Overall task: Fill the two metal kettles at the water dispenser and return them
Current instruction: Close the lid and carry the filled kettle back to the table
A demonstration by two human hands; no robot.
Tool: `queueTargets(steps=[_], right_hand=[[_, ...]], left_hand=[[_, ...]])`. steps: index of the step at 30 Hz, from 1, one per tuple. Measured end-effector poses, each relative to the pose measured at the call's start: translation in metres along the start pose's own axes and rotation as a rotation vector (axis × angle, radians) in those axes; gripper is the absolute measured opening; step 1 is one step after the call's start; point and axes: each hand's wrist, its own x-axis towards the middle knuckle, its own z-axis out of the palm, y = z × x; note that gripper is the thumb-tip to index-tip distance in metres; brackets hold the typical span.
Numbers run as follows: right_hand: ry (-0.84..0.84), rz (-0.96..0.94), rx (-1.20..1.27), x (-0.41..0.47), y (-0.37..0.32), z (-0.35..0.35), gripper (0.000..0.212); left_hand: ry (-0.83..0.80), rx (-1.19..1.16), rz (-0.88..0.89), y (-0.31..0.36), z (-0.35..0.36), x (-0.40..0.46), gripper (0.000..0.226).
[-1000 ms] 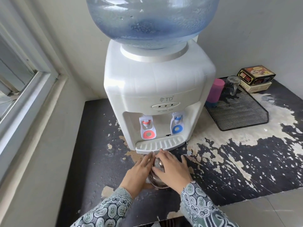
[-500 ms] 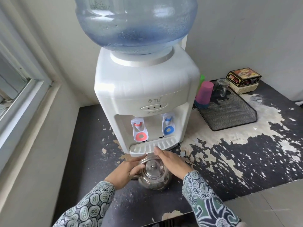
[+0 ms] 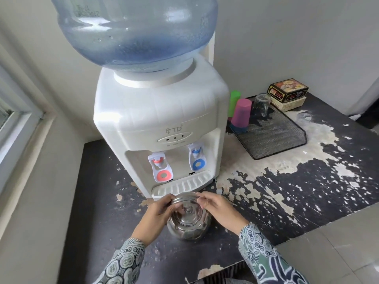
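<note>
A round, shiny metal kettle [image 3: 188,228] stands on the black counter just in front of the white water dispenser [image 3: 160,111] and its drip tray [image 3: 184,185]. My left hand [image 3: 153,216] and my right hand [image 3: 221,210] pinch the rim of the kettle's knobbed lid [image 3: 187,210] from either side, and the lid looks slightly raised. The red tap [image 3: 162,169] and blue tap [image 3: 198,158] are above and behind the kettle. A large blue water bottle [image 3: 135,31] sits on the dispenser. Only one kettle is in view.
A black mesh tray [image 3: 272,138] to the right holds a pink cup [image 3: 242,113], a green cup [image 3: 234,101] and a glass [image 3: 261,104]. Stacked boxes [image 3: 287,91] stand behind it. The peeling counter [image 3: 98,201] ends at a wall with a window frame [image 3: 12,124] on the left.
My hands slid from covering the kettle's top out to the lid's rim, uncovering the knob. The view drew back and shifted, so the dispenser sits further right.
</note>
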Motion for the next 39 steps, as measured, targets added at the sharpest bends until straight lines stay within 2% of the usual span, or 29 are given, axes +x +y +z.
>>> queueTargets(steps=[1,4,6,10,13,16,21,24,27,32,35,39], right_hand=[[0.013,-0.004,0.009,-0.003,0.001,-0.005,0.037],[0.073,-0.002,0.054,-0.016,0.008,-0.027,0.014],[0.127,-0.01,0.086,-0.029,0.011,-0.045,0.014],[0.237,-0.024,0.14,-0.063,0.028,-0.089,0.025],[0.313,-0.033,0.139,-0.103,0.048,-0.129,0.042],[0.382,-0.011,0.14,-0.148,0.072,-0.175,0.045],[0.564,0.027,0.188,-0.245,0.111,-0.256,0.018],[0.653,0.046,0.187,-0.3,0.132,-0.299,0.021],[0.749,0.069,0.192,-0.348,0.151,-0.334,0.023],[0.99,0.128,0.204,-0.428,0.186,-0.391,0.02],[1.121,0.147,0.212,-0.467,0.21,-0.431,0.016],[1.231,0.156,0.199,-0.504,0.234,-0.491,0.019]], left_hand=[[-0.012,-0.002,0.008,0.003,0.004,0.003,0.026],[-0.052,-0.023,0.017,0.022,0.022,0.013,0.015],[-0.093,-0.03,0.039,0.038,0.038,0.02,0.017],[-0.177,0.0,0.104,0.073,0.079,0.033,0.024],[-0.284,0.048,0.128,0.107,0.127,0.041,0.023],[-0.394,0.135,0.181,0.143,0.182,0.049,0.011],[-0.58,0.181,0.3,0.208,0.299,0.058,0.016],[-0.685,0.161,0.412,0.242,0.367,0.063,0.013],[-0.788,0.122,0.441,0.271,0.429,0.066,0.013],[-0.976,0.108,0.526,0.323,0.547,0.075,0.009],[-1.021,0.142,0.587,0.351,0.621,0.084,0.007],[-1.021,0.141,0.718,0.391,0.705,0.095,0.021]])
